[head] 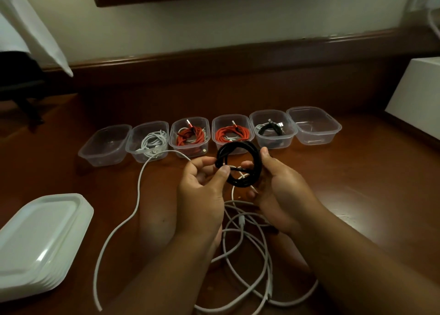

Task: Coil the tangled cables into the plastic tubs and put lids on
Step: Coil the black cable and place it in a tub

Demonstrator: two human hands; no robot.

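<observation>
I hold a coiled black cable (256, 158) above the wooden table. My left hand (202, 191) pinches its left side between thumb and fingers, and my right hand (278, 186) grips its right side. A tangle of white cable (240, 250) lies on the table under my forearms, with one strand running up toward the tubs. Several clear plastic tubs stand in a row behind: the far left tub (104, 148) and far right tub (314, 126) are empty, while others hold a white cable (152, 141), red cables (190, 136) and a black cable (271, 130).
A stack of white lids (40, 241) sits at the front left of the table (357, 183). A white box (419, 95) stands at the right edge. The wall and a wooden ledge run behind the tubs.
</observation>
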